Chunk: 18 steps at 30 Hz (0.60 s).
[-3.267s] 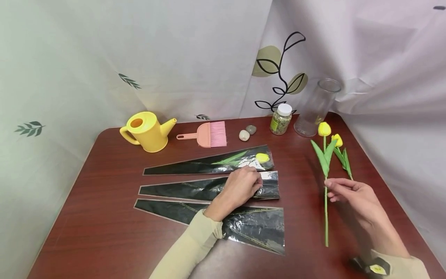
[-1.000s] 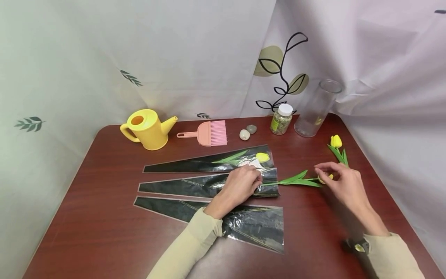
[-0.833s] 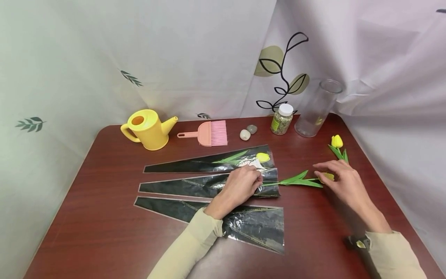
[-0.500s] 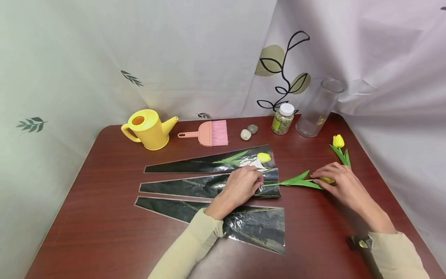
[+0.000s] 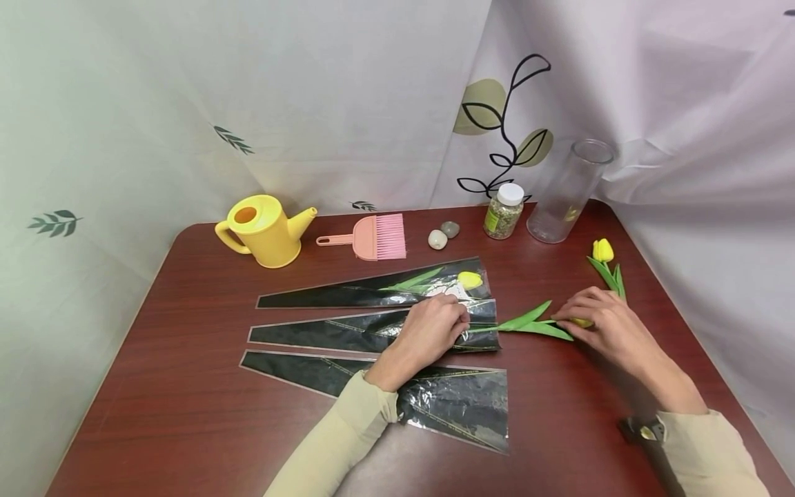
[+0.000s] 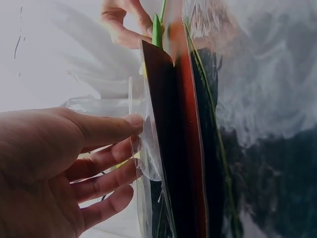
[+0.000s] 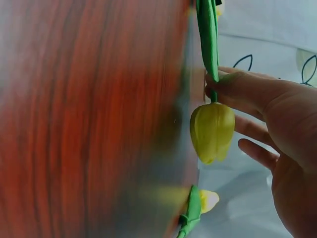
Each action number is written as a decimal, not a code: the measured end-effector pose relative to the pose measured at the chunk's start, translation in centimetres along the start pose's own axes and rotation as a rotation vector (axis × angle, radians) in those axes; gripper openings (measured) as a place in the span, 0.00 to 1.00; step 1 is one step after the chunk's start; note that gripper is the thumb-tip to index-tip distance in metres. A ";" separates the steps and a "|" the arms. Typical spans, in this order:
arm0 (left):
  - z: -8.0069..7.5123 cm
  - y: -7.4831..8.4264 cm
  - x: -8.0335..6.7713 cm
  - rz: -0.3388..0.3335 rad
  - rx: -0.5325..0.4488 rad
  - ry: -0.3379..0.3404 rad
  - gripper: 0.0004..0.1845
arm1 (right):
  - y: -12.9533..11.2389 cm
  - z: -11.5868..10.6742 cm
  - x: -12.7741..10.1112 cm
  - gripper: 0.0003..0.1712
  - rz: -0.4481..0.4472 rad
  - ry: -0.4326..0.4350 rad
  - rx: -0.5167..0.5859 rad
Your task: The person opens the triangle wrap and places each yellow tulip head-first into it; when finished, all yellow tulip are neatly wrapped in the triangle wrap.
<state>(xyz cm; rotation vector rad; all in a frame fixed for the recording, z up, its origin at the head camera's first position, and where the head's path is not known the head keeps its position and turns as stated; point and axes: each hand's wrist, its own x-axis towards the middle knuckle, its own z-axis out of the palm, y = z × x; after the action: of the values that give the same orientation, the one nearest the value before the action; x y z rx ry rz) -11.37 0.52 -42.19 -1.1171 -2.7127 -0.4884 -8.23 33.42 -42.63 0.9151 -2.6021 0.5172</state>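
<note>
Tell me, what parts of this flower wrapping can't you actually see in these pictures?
- Head view: the tulip bloom is mostly covered by the right hand.
- Head view: its stem end goes under the left hand at the middle sleeve, so its depth inside is unclear.
- Right wrist view: the table is motion-blurred.
- Jar label: too small.

A dark red wood-grain tabletop with rounded far corners stands against pale hanging cloth, printed with small green leaf sprigs and one large black-outlined vine. Light is even.
</note>
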 end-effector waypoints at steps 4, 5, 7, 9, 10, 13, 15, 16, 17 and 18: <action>0.0 0.1 0.0 0.007 -0.011 0.010 0.04 | -0.7 0.4 0.5 0.16 -0.022 0.019 0.040; 0.0 0.1 0.1 0.008 -0.017 0.013 0.04 | -0.9 0.5 0.6 0.16 -0.029 0.023 0.055; 0.0 0.1 0.1 0.009 -0.031 0.021 0.03 | -1.3 0.9 1.0 0.17 -0.045 0.031 0.082; 0.0 0.2 0.1 0.012 -0.045 0.029 0.02 | -1.7 1.2 1.5 0.17 -0.054 0.036 0.106; 0.0 0.2 0.1 0.014 -0.053 0.033 0.02 | -1.9 1.4 1.7 0.16 -0.056 0.039 0.119; -0.1 0.3 0.1 0.019 -0.067 0.040 0.02 | -2.4 2.0 2.4 0.16 -0.058 0.044 0.151; -0.2 0.4 0.1 0.021 -0.076 0.042 0.02 | -2.8 2.4 2.8 0.15 -0.055 0.041 0.179; -0.3 0.4 0.1 0.021 -0.079 0.042 0.02 | -3.0 2.6 3.0 0.15 -0.052 0.036 0.194; -0.3 0.5 0.1 0.021 -0.081 0.043 0.02 | -3.2 2.8 3.2 0.15 -0.053 0.033 0.209; -0.3 0.5 0.1 0.021 -0.083 0.045 0.02 | -3.3 3.0 3.3 0.15 -0.050 0.028 0.224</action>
<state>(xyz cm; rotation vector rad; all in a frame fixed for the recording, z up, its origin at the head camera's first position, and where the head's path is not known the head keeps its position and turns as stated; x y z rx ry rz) -11.09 0.83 -41.72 -1.1391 -2.6620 -0.6199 -9.09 27.92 -43.13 1.0303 -2.5252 0.8142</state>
